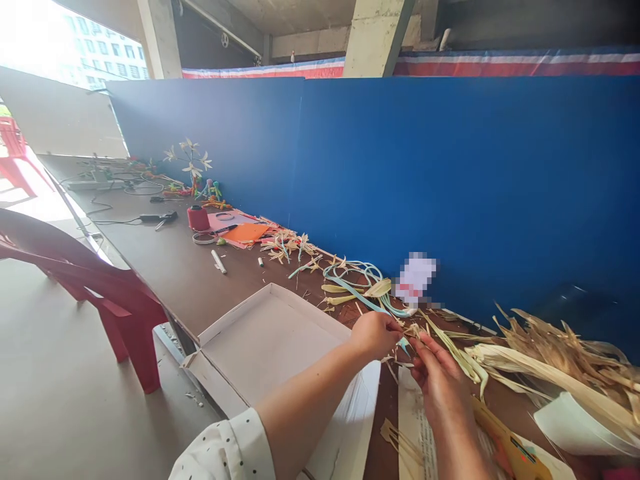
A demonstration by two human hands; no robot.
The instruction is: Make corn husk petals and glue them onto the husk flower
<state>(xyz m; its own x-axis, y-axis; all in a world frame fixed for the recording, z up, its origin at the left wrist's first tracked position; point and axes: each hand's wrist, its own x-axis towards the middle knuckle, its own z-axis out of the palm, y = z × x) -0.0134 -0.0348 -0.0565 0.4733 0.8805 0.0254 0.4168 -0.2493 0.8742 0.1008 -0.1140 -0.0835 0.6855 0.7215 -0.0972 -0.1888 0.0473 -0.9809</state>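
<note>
My left hand (375, 333) and my right hand (437, 373) meet over the brown table (170, 267), both pinched on a small bundle of dried straw-coloured leaf strips (413, 331). The fingers of both hands are closed around it. A pale teal ribbon (357, 280) runs from the bundle back across the table. Dried corn husks (550, 360) are piled just right of my right hand. An open white cardboard box lid (270, 333) lies under my left forearm.
A blue partition (450, 187) backs the table. Further left lie finished husk flowers (190, 157), a red spool (199, 218), orange paper (246, 233), a white marker (219, 261) and cables. A red plastic chair (100, 287) stands at the left. Printed paper (420, 427) lies under my right wrist.
</note>
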